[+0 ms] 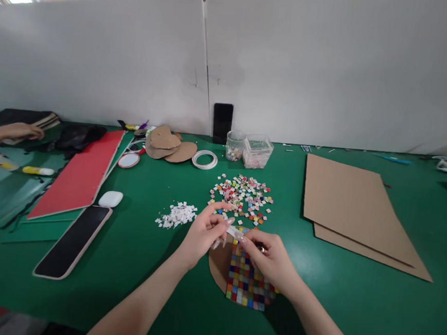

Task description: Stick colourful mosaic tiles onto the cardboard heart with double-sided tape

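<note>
My left hand and my right hand meet at the middle of the table, each pinching one end of a small white strip. The fingertips partly cover the strip, and I cannot tell its material. Just below lies a round brown board, partly covered with rows of small coloured mosaic tiles; my right hand hides some of them. Beyond my hands, loose mosaic tiles are scattered in a heap. A pile of small white scraps sits left of my left hand.
At the back stand a glass jar, a clear box and an upright phone. Brown boards lie right; a red board and a phone lie left. Another person's hand is at the far left.
</note>
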The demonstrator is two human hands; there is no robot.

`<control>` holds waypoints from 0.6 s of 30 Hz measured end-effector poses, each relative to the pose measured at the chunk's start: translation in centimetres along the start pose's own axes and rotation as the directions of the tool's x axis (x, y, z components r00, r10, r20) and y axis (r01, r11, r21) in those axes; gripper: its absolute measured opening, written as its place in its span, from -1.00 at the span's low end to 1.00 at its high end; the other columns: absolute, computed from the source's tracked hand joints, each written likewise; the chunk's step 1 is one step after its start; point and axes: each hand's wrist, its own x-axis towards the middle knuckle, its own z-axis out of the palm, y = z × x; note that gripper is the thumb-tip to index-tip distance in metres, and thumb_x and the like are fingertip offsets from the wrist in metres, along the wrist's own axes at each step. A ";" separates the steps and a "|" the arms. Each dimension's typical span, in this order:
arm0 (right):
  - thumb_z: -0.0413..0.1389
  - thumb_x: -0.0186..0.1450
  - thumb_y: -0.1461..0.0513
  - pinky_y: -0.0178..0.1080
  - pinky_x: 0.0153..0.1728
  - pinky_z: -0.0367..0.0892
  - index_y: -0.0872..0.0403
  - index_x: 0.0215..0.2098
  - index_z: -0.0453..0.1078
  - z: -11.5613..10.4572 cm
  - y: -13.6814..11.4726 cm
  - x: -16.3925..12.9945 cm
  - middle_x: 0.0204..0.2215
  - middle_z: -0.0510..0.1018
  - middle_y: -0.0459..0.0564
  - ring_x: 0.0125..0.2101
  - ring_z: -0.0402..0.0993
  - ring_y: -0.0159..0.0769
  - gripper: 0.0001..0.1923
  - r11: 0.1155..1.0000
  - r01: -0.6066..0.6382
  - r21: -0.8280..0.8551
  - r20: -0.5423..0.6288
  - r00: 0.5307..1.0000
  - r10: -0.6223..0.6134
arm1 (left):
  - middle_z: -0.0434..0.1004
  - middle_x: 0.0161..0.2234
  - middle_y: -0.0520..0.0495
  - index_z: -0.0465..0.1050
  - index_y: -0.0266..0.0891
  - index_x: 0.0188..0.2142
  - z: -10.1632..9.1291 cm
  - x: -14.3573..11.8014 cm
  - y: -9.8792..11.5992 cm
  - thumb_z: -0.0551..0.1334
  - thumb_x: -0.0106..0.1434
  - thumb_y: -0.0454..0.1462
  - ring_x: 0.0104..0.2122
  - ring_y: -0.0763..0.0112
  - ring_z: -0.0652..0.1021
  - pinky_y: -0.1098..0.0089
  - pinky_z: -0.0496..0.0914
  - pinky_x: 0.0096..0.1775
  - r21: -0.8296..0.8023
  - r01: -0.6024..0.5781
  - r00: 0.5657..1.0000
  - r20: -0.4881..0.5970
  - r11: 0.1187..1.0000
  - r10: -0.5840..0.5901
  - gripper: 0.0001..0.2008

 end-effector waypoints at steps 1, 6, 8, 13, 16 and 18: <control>-0.04 0.27 0.13 -0.37 -0.57 0.08 0.09 -0.59 0.29 0.3 0.0 -0.1 -0.66 0.34 -0.14 -0.61 0.20 -0.43 -0.68 1.000 0.007 -0.015 -0.018 1.000 -0.008 | 0.24 -0.63 0.17 0.25 -0.16 -0.07 0.2 0.0 -0.1 0.17 0.16 -0.24 -0.65 0.60 0.29 0.57 0.15 -0.60 -0.039 0.004 1.000 -0.028 0.999 -0.006 -0.69; -0.05 0.28 0.16 -0.37 -0.58 0.08 0.08 -0.59 0.25 1.5 0.0 -0.3 -0.69 0.30 -0.13 -0.63 0.21 -0.41 -0.69 0.993 0.078 -0.083 -0.071 0.994 -0.084 | 0.24 -0.63 0.16 0.21 -0.16 -0.04 1.3 0.0 -0.7 0.20 0.14 -0.27 -0.61 0.60 0.28 0.58 0.10 -0.58 -0.140 -0.042 0.989 -0.144 0.989 0.021 -0.62; -0.06 0.28 0.17 -0.37 -0.58 0.08 0.07 -0.60 0.23 1.6 -0.1 -0.4 -0.69 0.28 -0.13 -0.64 0.21 -0.41 -0.69 0.991 0.108 -0.080 -0.084 0.990 -0.114 | 0.26 -0.62 0.16 0.19 -0.15 -0.03 1.5 0.1 -0.9 0.21 0.14 -0.27 -0.59 0.59 0.30 0.58 0.12 -0.57 -0.146 -0.075 0.984 -0.172 0.986 0.049 -0.61; -0.04 0.27 0.17 -0.36 -0.58 0.08 0.07 -0.60 0.25 1.2 -0.7 -1.0 -0.69 0.31 -0.13 -0.64 0.20 -0.42 -0.70 0.982 0.189 0.004 -0.098 0.977 -0.188 | 0.20 -0.67 0.19 0.27 -0.25 -0.27 -0.8 1.8 -1.2 0.24 0.09 -0.24 -0.69 0.65 0.19 0.58 0.04 -0.63 -0.244 -0.183 0.907 -0.417 0.952 0.067 -0.76; -0.02 0.26 0.11 -0.36 -0.62 0.03 0.06 -0.59 0.25 0.7 -0.7 -0.9 -0.71 0.23 -0.18 -0.68 0.11 -0.46 -0.69 0.970 0.142 0.195 -0.225 0.970 -0.097 | 0.12 -0.69 0.23 0.22 -0.22 -0.32 -2.1 2.1 -0.4 0.23 0.10 -0.20 -0.71 0.67 0.12 0.58 0.02 -0.63 -0.244 -0.229 0.881 -0.464 0.942 0.094 -0.78; -0.02 0.27 0.06 -0.36 -0.68 -0.03 0.04 -0.59 0.21 0.1 -0.4 -0.3 -0.76 0.09 -0.24 -0.73 -0.04 -0.48 -0.67 0.894 0.057 0.444 -0.307 0.947 0.093 | 0.07 -0.70 0.23 0.23 -0.20 -0.28 -1.5 1.6 0.4 0.21 0.14 -0.17 -0.72 0.66 0.08 0.56 -0.02 -0.64 -0.215 -0.213 0.924 -0.362 0.953 0.125 -0.77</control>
